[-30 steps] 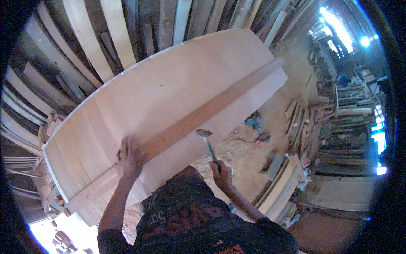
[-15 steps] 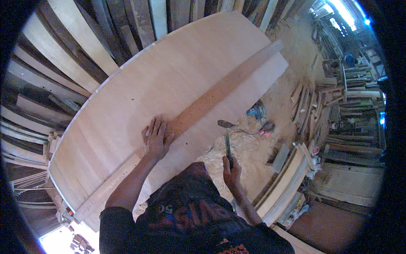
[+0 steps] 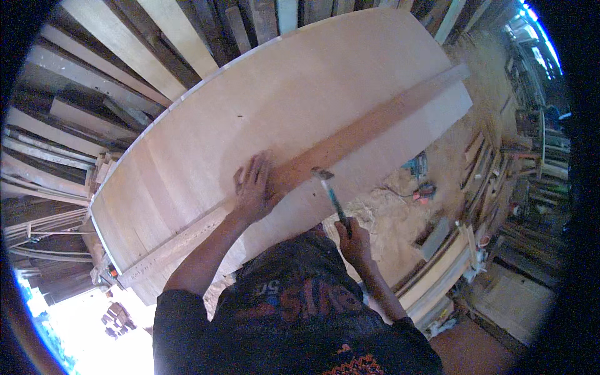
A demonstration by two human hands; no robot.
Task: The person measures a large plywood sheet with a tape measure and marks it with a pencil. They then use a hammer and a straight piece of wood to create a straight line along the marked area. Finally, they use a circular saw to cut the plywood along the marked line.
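Note:
A long wooden plank [image 3: 362, 132] lies across a large, pale plywood sheet [image 3: 206, 134] that bulges along its far edge. My left hand [image 3: 254, 187] lies spread over the plank around its middle, fingers stretched out toward the far side. What is under the palm is hidden. My right hand [image 3: 356, 242] grips the handle of a hammer [image 3: 335, 201]. The hammer's head is over the near edge of the plank, to the right of my left hand; whether it touches the wood I cannot tell.
Beyond the sheet stand several upright boards [image 3: 169, 37]. A blue power tool [image 3: 417, 165] lies on the sawdust-covered floor [image 3: 390, 209] to the right. Stacked timber [image 3: 440, 272] lies at the near right, and loose wood strips [image 3: 490, 169] lie farther off.
My right hand has brought the hammer left and over the plank from beyond the sheet's edge. My left hand stays on the plank. The whole view has shifted.

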